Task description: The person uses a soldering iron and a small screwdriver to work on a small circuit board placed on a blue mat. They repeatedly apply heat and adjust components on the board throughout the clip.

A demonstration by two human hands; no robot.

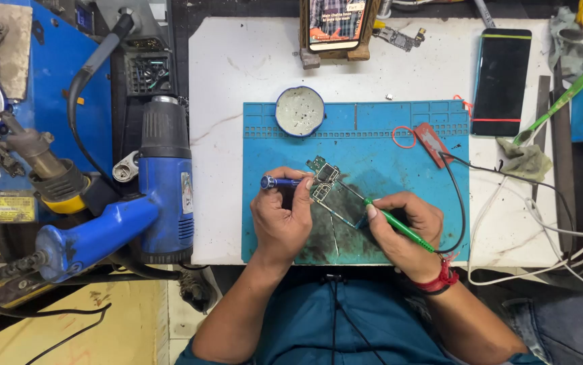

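Step in hand, as I judge it: close work on a phone circuit board lying on the blue repair mat, both hands engaged with tools. Left hand is closed around a blue-handled screwdriver, handle sticking out to the left, tip end aimed right at the board's upper part; fingers curl over the board's left edge, touching or nearly so. Right hand is closed in a pen grip on a green-handled tool, likely a probe or tweezer-type pick; its tip sits at the board's right edge. Exact contact point too small to tell.

Board position: between the two hands, tilted diagonally, over a dark sooty stain on the mat, near the mat's centre-front. Left hand touches it from the left, right hand's tool meets it from the right.

Next move calls for, in my judgement: steady fine tip control, board pinned flat so it does not skid, light pressure only, since small components are close together.

Around: round tin at the mat's top edge, well apart from the hands. Red-tabbed part with black wire on the mat's upper right. Dark smartphone on the white counter beyond the mat. Blue heat gun left of the counter, untouched.
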